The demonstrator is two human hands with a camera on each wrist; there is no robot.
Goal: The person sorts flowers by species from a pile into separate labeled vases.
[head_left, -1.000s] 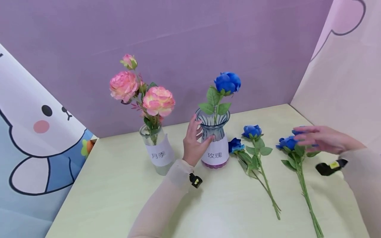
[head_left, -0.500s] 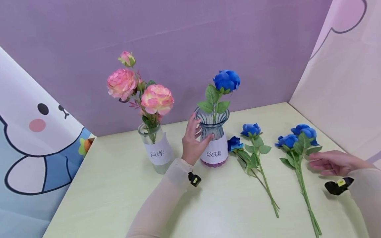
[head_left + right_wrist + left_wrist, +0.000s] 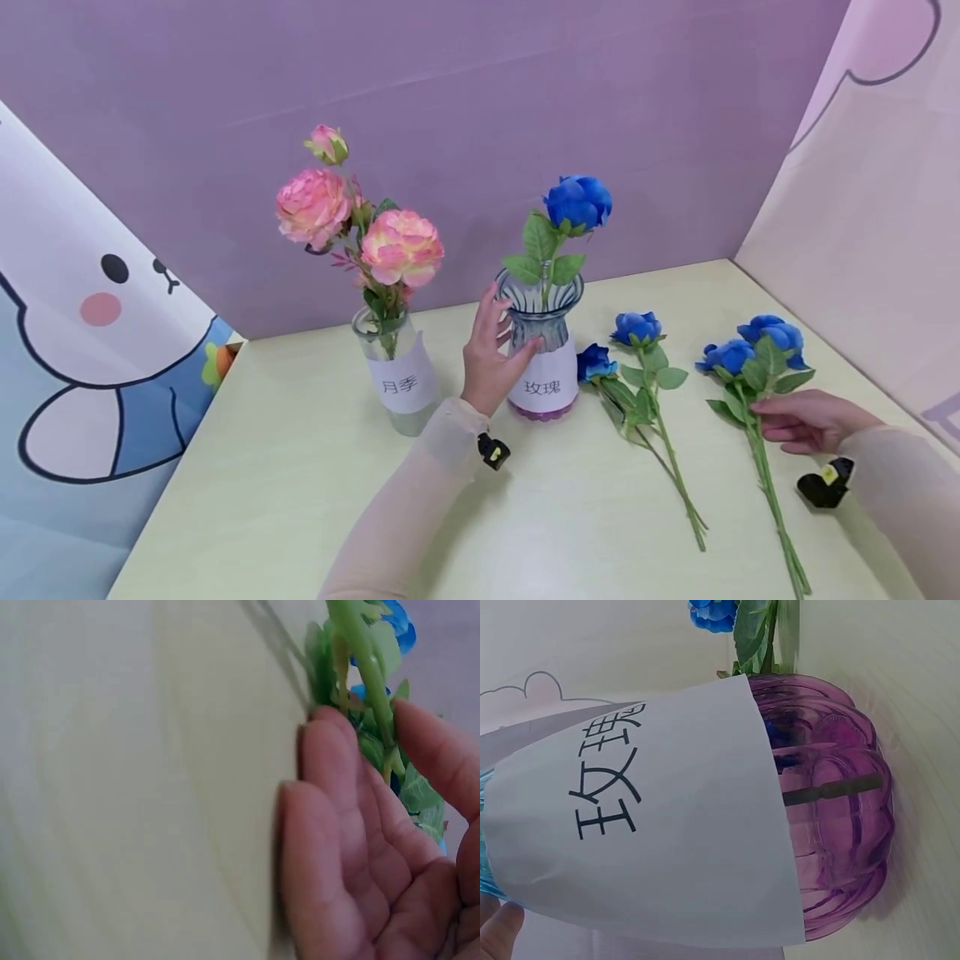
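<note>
My left hand grips the neck of a ribbed glass vase, blue above and purple at its base, with a paper label. One blue rose stands in it, its stem end visible through the purple glass in the left wrist view. To the right, my right hand is at the stems of two blue roses lying on the table. In the right wrist view, the thumb is right at a green stem; the relaxed fingers lie along the tabletop, apart from the stem.
A clear glass vase with a paper label holds pink flowers at the left. Two more blue roses lie between the ribbed vase and the right hand. A purple backdrop stands behind the pale table.
My right hand has come down from over the right-hand blue roses, first to their right side, then left to their stems. The left hand has stayed on the ribbed vase.
</note>
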